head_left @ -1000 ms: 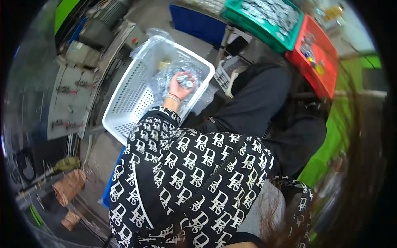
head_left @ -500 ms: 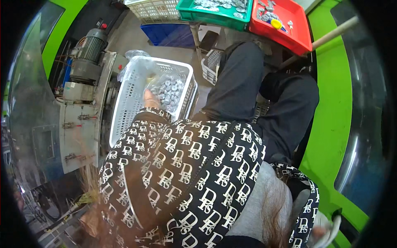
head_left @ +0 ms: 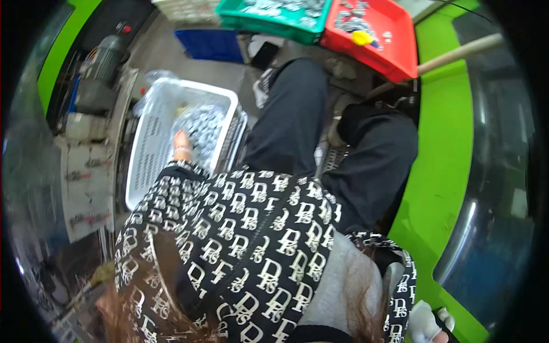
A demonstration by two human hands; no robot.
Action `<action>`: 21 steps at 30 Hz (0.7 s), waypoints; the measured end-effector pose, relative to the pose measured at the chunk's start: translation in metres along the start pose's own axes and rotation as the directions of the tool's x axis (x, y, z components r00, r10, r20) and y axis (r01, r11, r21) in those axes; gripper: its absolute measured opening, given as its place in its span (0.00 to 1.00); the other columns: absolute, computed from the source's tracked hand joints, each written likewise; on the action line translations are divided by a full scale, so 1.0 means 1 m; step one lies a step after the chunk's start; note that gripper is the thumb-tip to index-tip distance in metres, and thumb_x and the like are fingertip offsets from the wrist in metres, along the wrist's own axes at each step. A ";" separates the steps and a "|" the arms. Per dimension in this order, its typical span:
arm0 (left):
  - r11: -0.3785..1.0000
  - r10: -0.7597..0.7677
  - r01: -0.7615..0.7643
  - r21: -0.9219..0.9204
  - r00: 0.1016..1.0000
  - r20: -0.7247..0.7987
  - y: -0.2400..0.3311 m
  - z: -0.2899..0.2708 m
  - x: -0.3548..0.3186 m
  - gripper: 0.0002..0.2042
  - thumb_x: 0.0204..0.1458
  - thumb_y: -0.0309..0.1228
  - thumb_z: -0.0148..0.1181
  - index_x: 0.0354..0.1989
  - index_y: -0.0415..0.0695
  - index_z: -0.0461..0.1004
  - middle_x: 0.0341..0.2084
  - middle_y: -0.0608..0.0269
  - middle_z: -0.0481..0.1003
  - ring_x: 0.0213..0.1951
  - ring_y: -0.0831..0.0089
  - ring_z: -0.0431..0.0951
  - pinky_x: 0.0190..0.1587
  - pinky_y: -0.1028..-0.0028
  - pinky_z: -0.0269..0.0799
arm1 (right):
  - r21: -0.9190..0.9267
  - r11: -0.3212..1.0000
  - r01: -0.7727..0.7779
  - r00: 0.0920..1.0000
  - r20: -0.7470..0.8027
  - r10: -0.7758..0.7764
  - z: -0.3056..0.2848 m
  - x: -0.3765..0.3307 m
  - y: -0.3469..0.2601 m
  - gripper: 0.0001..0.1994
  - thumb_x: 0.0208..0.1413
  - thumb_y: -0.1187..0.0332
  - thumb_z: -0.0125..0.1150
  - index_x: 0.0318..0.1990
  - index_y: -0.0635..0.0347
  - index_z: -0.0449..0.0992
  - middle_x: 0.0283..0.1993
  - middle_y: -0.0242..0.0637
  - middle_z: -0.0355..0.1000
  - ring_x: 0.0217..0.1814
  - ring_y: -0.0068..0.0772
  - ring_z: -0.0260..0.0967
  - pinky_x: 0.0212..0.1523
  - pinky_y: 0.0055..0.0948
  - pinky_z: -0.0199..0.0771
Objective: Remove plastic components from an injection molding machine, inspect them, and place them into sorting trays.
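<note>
A white perforated plastic basket stands at my left, lined with a clear plastic bag. Inside it lies a heap of small silvery-grey round pieces. My left hand reaches in at the near side of this heap, with a patterned sleeve at the wrist. Its fingers are blurred and partly hidden, so whether they grip a piece does not show. Far down at the lower right, only a bit of my right hand shows, beside a white thing that I cannot make out; the fingers are mostly cut off.
Ahead are a green tray and a red tray, both with grey metal pieces; a yellow object lies in the red one. A blue bin stands beyond the basket. Machinery with a motor is left, a green machine panel right.
The whole view has shifted, so the basket and trays sit further left. My left hand stays in the basket by the heap. My right hand is now lower in the corner.
</note>
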State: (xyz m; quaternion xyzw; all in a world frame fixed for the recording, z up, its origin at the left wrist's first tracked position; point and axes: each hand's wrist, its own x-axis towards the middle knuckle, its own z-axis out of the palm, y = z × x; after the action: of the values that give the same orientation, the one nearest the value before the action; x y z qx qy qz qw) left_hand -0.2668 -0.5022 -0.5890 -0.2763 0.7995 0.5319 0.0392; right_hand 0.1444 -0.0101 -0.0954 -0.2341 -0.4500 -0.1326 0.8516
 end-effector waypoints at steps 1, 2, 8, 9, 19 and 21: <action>1.000 -0.024 0.024 -0.012 1.000 -0.002 0.005 0.007 -0.007 0.14 0.43 0.38 0.50 0.33 0.42 0.72 0.28 0.58 0.70 0.34 0.63 0.68 0.34 0.61 0.63 | -0.017 0.999 0.031 0.999 -0.027 -0.032 0.005 0.001 0.002 0.08 0.60 0.66 0.45 0.32 0.61 0.66 0.17 0.27 0.61 0.12 0.14 0.55 0.09 0.13 0.54; 0.999 -0.036 0.036 -0.029 0.999 0.000 0.015 0.016 -0.010 0.14 0.43 0.37 0.50 0.35 0.42 0.71 0.30 0.57 0.70 0.35 0.62 0.68 0.36 0.61 0.63 | -0.026 1.000 -0.017 0.997 0.071 0.018 0.009 0.002 0.003 0.14 0.59 0.61 0.48 0.32 0.65 0.67 0.20 0.33 0.64 0.16 0.20 0.59 0.14 0.17 0.60; 0.979 -0.184 0.177 -0.102 0.981 -0.057 0.076 0.090 -0.018 0.17 0.46 0.33 0.51 0.43 0.38 0.70 0.42 0.50 0.70 0.45 0.56 0.70 0.49 0.64 0.64 | 0.014 0.995 -0.096 0.953 0.290 0.088 0.080 -0.008 0.047 0.18 0.58 0.56 0.47 0.30 0.66 0.65 0.22 0.38 0.65 0.18 0.24 0.59 0.16 0.20 0.61; 0.989 -0.139 0.133 -0.071 0.987 -0.079 0.083 0.096 -0.023 0.17 0.46 0.32 0.51 0.44 0.37 0.70 0.44 0.49 0.70 0.47 0.55 0.70 0.51 0.65 0.64 | 0.082 0.974 -0.210 0.931 0.320 0.174 0.093 -0.013 0.056 0.17 0.58 0.57 0.48 0.34 0.67 0.65 0.23 0.37 0.66 0.19 0.24 0.59 0.18 0.20 0.62; 0.932 0.353 -0.362 0.008 0.913 0.205 0.166 0.094 -0.160 0.17 0.47 0.23 0.49 0.47 0.38 0.66 0.45 0.55 0.68 0.48 0.67 0.67 0.52 0.71 0.61 | 0.107 0.989 -0.099 0.789 0.614 0.012 0.235 -0.068 0.093 0.29 0.50 0.67 0.58 0.56 0.66 0.52 0.30 0.40 0.70 0.27 0.37 0.69 0.33 0.33 0.70; 0.910 0.413 -0.394 -0.125 0.884 0.219 0.192 0.096 -0.189 0.16 0.49 0.23 0.49 0.48 0.38 0.65 0.45 0.55 0.68 0.47 0.68 0.68 0.52 0.72 0.62 | 0.105 0.981 -0.166 0.727 0.684 0.050 0.258 -0.076 0.095 0.30 0.49 0.68 0.58 0.56 0.67 0.51 0.30 0.36 0.71 0.29 0.37 0.71 0.33 0.32 0.70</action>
State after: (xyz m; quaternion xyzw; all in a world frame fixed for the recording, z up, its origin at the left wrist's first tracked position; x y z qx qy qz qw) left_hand -0.2226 -0.2884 -0.4039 -0.0388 0.8077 0.5882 0.0134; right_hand -0.0386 0.2057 -0.0598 -0.2236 -0.7240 0.0481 0.6508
